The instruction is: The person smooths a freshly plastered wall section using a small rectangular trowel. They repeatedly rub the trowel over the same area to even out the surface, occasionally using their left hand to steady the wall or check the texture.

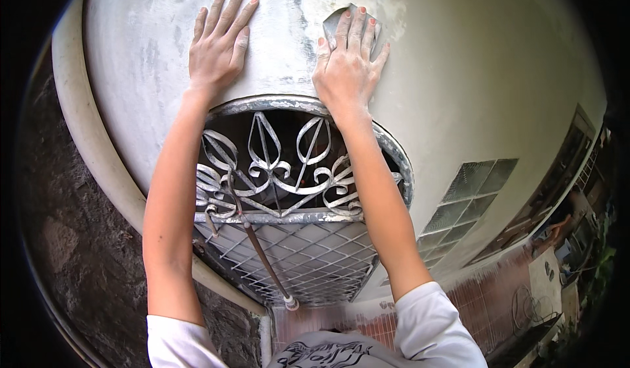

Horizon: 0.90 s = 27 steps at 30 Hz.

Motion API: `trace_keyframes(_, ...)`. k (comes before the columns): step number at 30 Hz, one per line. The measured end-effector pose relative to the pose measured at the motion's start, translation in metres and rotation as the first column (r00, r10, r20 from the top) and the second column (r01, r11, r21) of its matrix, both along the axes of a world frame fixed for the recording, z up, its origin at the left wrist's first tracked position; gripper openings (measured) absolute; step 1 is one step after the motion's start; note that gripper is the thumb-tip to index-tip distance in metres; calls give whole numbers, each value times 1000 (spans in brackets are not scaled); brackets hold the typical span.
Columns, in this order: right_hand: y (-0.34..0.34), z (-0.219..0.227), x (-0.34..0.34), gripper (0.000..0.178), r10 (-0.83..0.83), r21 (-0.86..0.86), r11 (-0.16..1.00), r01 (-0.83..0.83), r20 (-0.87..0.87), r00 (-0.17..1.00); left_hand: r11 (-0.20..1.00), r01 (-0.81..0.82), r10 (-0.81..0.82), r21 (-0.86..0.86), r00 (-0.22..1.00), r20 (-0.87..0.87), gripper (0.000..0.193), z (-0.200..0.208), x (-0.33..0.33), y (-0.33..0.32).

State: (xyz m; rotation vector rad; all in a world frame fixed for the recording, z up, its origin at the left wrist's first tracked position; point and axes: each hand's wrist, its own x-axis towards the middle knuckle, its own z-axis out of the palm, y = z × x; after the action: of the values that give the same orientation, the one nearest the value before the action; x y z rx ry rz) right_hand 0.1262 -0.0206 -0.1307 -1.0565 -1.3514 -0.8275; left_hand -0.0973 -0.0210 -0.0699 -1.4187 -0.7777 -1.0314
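Sheet, grey, probably sandpaper: lies against the white wall, far side of the arched frame, under the right hand. Right fingers pressed flat over it, middle three close together, thumb and little finger standing apart; no clamp around it. Left hand flat on the wall, fingers slightly spread, nothing held.

Risks (judged): sheet could slip or fold, since only flat pressure appears to retain it on a dusty face. Bare fingertips overlapping it could scrape the wall. Forearms could catch the frame's flaking rim or the scrollwork grille, as both pass over that arch; a dropped sheet could lodge there.

Edges and room: frame just near of both wrists; pale pipe bounds the left. Bare wall between the hands and, widest, to the right, before the glass-block window.
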Motion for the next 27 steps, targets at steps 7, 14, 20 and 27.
trace_keyframes(7, -20, -23, -15, 66, -17, -198, 980, 22, 24, 1000, 1000, 11, -11, -6, 1000, 5, 51, -1, 0, 2)
trace_keyframes(14, -1, -7, -7, 67, 26, -13, 1000, -27, -104, 994, 999, 2, 0, -37, 999, 51, 52, -10, -1, 4)
trace_keyframes(20, -3, -20, -5, 68, 1, -53, 999, -3, -48, 999, 993, 103, -99, -50, 992, 81, 55, -27, 19, 13)
trace_keyframes(27, 19, 28, 23, 64, 31, 16, 999, -30, -63, 998, 980, 78, -90, -184, 994, -57, 55, -51, 50, -4)
